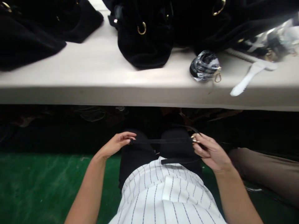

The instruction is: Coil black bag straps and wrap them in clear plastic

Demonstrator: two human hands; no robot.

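Note:
A thin black strap (161, 141) is stretched level between my two hands, above my lap. My left hand (116, 142) pinches its left end between thumb and fingers. At the strap's right end, my right hand (211, 151) is closed on a gold-coloured metal clasp (194, 139). From that hand a loose length of the strap hangs back toward my striped shirt, and another bit curls up above the clasp. The exact shape of the clasp is partly hidden by my fingers.
On the white table (93, 74) ahead lie black bags (144, 46) with gold rings. A plastic-wrapped bundle (204, 66) with a gold clip and a white plastic tool (247, 77) lie to the right. Another person's leg (266, 171) is close on my right.

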